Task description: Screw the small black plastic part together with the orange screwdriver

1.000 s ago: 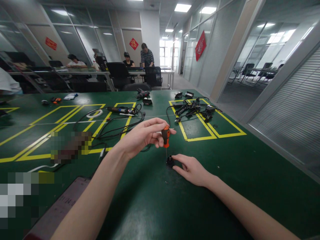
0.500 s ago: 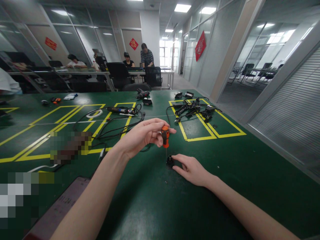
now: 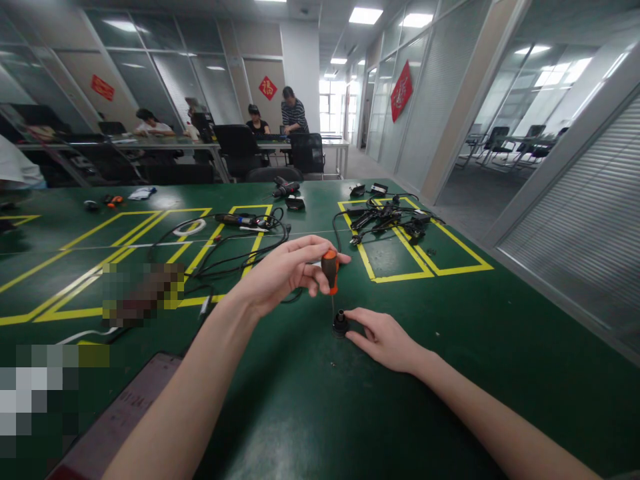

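My left hand (image 3: 300, 263) is closed around the orange-and-black handle of a screwdriver (image 3: 330, 272), held upright with its thin shaft pointing down. The shaft's lower end meets a small round black part (image 3: 341, 327) on the green table; the exact contact at the tip is too small to make out. From the right, my right hand (image 3: 383, 337) pinches that black part between thumb and fingertips, keeping it against the tabletop. A tiny metallic piece, perhaps a screw (image 3: 333, 365), lies just in front of the part.
Tangled black cables with plugs (image 3: 385, 217) lie at the back right inside yellow tape. A cordless drill (image 3: 286, 188) is at the far edge. Left are a corded tool (image 3: 243, 220), a white ring (image 3: 189, 228) and a phone (image 3: 130, 407). Several people sit or stand beyond.
The screwdriver's handle has turned slightly in my left hand, and those fingers have shifted a little. My right hand and the black part stay in place.
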Available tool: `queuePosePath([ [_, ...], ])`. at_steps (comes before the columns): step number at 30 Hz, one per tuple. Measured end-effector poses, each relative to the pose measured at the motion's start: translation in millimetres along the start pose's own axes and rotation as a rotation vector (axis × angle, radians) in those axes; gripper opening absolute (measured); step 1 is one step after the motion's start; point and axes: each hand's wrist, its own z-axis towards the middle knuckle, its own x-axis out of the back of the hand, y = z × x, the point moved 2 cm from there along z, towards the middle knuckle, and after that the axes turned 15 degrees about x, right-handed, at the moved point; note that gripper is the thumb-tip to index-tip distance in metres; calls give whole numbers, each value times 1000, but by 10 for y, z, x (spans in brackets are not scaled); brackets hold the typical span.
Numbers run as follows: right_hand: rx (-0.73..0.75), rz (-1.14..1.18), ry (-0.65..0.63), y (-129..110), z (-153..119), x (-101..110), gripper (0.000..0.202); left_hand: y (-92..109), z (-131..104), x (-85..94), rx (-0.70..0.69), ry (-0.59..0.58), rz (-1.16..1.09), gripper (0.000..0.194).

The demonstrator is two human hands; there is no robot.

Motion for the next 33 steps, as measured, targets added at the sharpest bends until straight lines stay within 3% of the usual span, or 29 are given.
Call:
queuePosePath([
  [6,2,-1,6,14,-4,-9,38,11,-30,-13,13,58,5,36],
  [15,-2,-2,2,11,-7,2,38,-8,19,22,-10,4,0,27],
  [26,-31,-62,46,9,16,-57,35,-13,5,10,-1,87,-6,29],
  [33,-57,-91,73,-50,52,-75,29,-16,32,31,-12,9,-13,25],
])
